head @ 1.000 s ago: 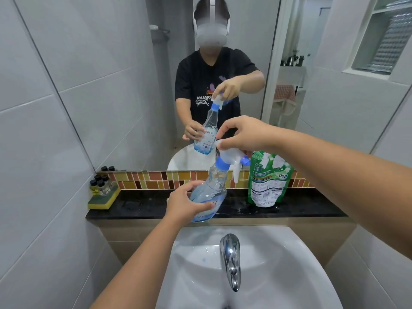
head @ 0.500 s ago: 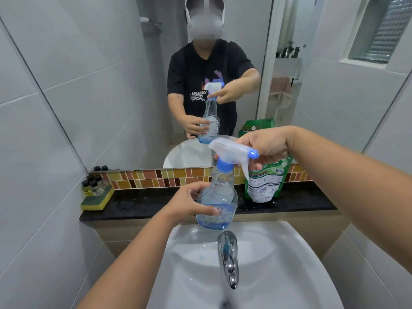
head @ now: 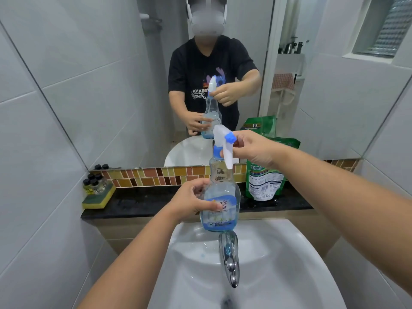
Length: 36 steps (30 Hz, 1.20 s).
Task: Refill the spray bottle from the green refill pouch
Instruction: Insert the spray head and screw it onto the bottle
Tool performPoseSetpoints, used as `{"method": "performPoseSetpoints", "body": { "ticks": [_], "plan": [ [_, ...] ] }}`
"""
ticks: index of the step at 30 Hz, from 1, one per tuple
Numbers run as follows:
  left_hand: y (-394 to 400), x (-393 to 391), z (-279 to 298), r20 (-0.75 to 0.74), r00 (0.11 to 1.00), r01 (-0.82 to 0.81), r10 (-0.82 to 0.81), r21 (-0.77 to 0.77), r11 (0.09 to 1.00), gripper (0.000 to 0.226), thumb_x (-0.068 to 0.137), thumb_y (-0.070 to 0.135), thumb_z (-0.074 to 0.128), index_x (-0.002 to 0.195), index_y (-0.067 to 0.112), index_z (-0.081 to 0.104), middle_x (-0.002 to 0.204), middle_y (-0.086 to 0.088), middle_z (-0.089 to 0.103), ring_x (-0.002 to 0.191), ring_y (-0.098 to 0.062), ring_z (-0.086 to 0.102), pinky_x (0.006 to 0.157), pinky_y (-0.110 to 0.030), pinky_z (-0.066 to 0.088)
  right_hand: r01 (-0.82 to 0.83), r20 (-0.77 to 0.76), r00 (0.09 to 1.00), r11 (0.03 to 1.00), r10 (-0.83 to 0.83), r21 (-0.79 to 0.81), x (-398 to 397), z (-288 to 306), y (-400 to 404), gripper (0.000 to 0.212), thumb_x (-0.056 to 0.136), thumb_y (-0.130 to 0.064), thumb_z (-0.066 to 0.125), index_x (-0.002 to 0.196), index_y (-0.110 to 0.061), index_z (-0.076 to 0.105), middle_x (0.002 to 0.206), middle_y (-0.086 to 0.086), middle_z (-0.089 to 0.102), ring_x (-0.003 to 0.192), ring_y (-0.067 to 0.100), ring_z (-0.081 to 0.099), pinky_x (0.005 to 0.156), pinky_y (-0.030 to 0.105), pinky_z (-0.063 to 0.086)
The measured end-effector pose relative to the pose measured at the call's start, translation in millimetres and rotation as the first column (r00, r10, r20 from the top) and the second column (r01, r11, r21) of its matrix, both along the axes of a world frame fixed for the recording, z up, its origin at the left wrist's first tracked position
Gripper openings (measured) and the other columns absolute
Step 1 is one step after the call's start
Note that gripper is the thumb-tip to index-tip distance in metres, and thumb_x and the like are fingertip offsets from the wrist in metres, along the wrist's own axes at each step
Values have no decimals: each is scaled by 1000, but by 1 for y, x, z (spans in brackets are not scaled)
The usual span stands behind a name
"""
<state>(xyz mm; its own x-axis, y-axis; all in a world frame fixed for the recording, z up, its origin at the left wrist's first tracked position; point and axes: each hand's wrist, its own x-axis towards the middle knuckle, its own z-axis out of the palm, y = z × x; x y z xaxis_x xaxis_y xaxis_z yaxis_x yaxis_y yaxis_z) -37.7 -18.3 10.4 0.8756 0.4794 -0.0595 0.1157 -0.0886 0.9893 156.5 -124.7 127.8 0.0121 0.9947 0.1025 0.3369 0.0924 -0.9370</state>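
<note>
Bottle (head: 219, 197) upright at frame centre, above the sink (head: 289, 275). Left hand (head: 189, 201) grips its body; right hand (head: 252, 150) fingers pinch the neck below the trigger head (head: 223, 134). Pouch (head: 265, 181) stands on worktop (head: 145, 201), centre right.

Your forearms are bare; the mirror shows your black short-sleeved T-shirt (head: 200, 63) with a cartoon print and a white headset (head: 207, 16).

Spray bottle (head: 220, 197) above the sink (head: 289, 275), refill pouch (head: 265, 179) on the ledge (head: 145, 201) behind.
</note>
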Motion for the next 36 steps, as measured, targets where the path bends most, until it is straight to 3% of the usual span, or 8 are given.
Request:
{"method": "performPoseSetpoints", "body": {
  "ticks": [3, 8, 11, 14, 17, 20, 23, 36],
  "plan": [
    [-2, 2, -4, -21, 975, -216, 223, 177, 960, 52, 57, 33, 98, 102, 39, 73, 102, 10, 77, 101, -15, 73, 81, -37, 63, 212, -19, 977, 973, -212, 92, -4, -17, 4, 20, 86, -14, 75, 101, -2, 67, 84, 14, 54, 78, 24, 46, 79, 41, 45],
    [-12, 12, -10, -28, 812, -451, 583, 605, 656, 51, 61, 60, 87, 103, 53, 59, 90, 32, 56, 84, 8, 46, 92, -37, 33, 525, -84, 851, 829, -519, 192, -7, -42, 9, 41, 70, -29, 89, 84, 1, 64, 53, -13, 40, 48, 5, 34, 50, 19, 37],
    [-13, 13, -11, -55, 814, -443, 579, 586, 678, 53, 62, 62, 86, 106, 52, 57, 91, 31, 55, 86, -1, 50, 91, -38, 30, 610, -141, 792, 780, -594, 137, -8, -45, 11, 47, 65, -29, 91, 84, 5, 65, 53, -10, 45, 44, 3, 37, 44, 15, 38],
    [-9, 10, -12, -111, 855, -419, 507, 430, 800, 49, 57, 58, 91, 95, 52, 59, 95, 28, 62, 101, -11, 62, 99, -45, 46, 431, -132, 899, 897, -417, 97, -8, -40, 7, 29, 75, -27, 84, 95, -10, 72, 67, -9, 53, 54, 1, 46, 58, 17, 43],
    [-6, 7, -13, -107, 903, -379, 415, 255, 890, 59, 52, 48, 97, 104, 44, 68, 103, 16, 72, 103, -14, 69, 84, -47, 62, 233, -196, 954, 972, -227, 10, -5, -33, 0, 29, 87, -21, 70, 115, -14, 69, 102, -10, 71, 87, 0, 62, 73, 19, 44],
    [-4, 5, -11, -112, 938, -302, 328, 199, 932, 66, 47, 46, 97, 106, 40, 70, 104, 14, 74, 101, -13, 71, 76, -43, 65, 257, -230, 938, 966, -258, -36, -4, -29, 0, 18, 91, -17, 67, 109, -19, 67, 99, -13, 69, 90, 7, 57, 70, 27, 34],
    [-4, 5, -12, -115, 952, -262, 284, 179, 948, 63, 42, 48, 98, 99, 43, 71, 97, 18, 75, 96, -8, 73, 72, -39, 66, 187, -394, 900, 981, -188, -42, -7, -31, 1, 40, 80, -19, 72, 119, -21, 62, 108, -6, 72, 96, 8, 65, 76, 30, 41],
    [-18, 15, -14, -45, 839, -459, 542, 476, 750, 51, 61, 61, 86, 105, 51, 61, 92, 29, 60, 102, -11, 60, 97, -45, 45, 526, -413, 817, 813, -402, 250, -30, -43, 7, 44, 82, 4, 74, 121, -11, 61, 104, 3, 75, 95, 12, 72, 80, 24, 57]
  ]
}}
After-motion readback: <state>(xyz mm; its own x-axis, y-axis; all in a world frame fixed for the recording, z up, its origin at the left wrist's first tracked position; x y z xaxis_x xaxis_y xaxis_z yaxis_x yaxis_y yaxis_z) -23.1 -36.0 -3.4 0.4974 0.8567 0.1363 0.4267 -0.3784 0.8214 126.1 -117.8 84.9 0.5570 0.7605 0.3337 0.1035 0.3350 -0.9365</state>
